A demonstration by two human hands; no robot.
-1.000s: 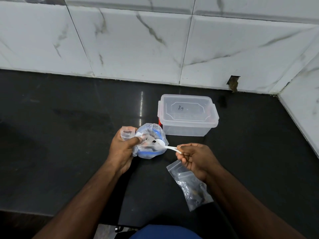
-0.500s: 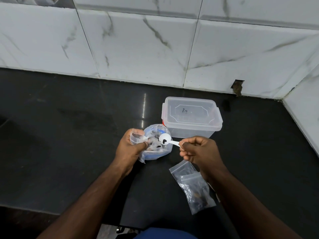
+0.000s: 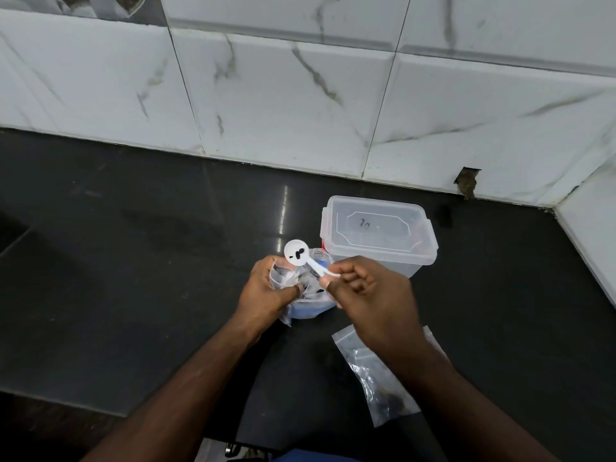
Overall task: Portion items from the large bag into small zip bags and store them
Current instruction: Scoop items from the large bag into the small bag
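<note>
Fingers of the right hand [image 3: 373, 295] pinch the handle of a white spoon [image 3: 305, 260], thumb against the curled forefinger. The round bowl of the spoon points up and away from the person and carries a few small dark pieces. It hovers just above the left hand [image 3: 266, 291].

The left hand has its fingers curled around a small zip bag [image 3: 283, 275], holding its mouth open, and it grips also the top of the large bag [image 3: 310, 303]. The large bag is clear with blue at its bottom and sits on the black bench [image 3: 133, 278], between the two hands. More dark pieces show inside it.

A clear box [image 3: 378, 235] with a closed lid stands just behind the large bag, near the far right corner of the bench and the tiled wall [image 3: 266, 95].

Filled zip bags [image 3: 376, 375] lie flat on the bench near its front edge, partly under the right forearm. How many they are I cannot tell. Dark content shows at their lower end.
</note>
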